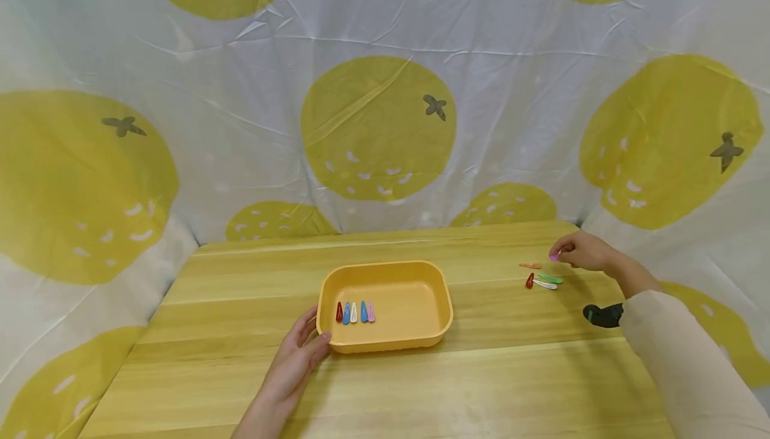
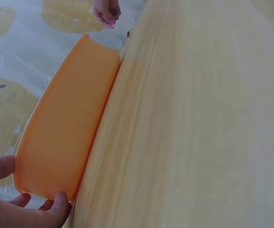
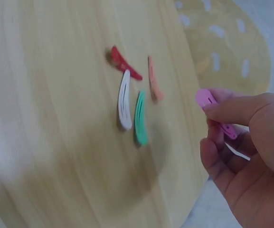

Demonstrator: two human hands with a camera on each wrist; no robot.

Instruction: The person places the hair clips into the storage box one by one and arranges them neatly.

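Observation:
My right hand point(image 1: 582, 252) pinches a pink snap hair clip point(image 3: 207, 99) between thumb and fingers, above the table's far right part. Below it lie a red hair clip point(image 3: 122, 61), a white hair clip point(image 3: 124, 102), a green hair clip point(image 3: 140, 118) and an orange hair clip point(image 3: 153, 78); the white one touches the red. A yellow tray point(image 1: 391, 344) stands mid-table, with several clips side by side in its left part, among them a red clip point(image 1: 339, 312) and a pink clip point(image 1: 370, 312). At the tray's left end, my left hand point(image 1: 295, 362) grips the near corner.
A black object point(image 1: 603, 316) lies by the right sleeve point(image 1: 680, 345), partly covered by it. The wooden table point(image 1: 421, 392) ends at a hanging cloth point(image 1: 493, 125) printed with yellow fruit, at the back and both sides.

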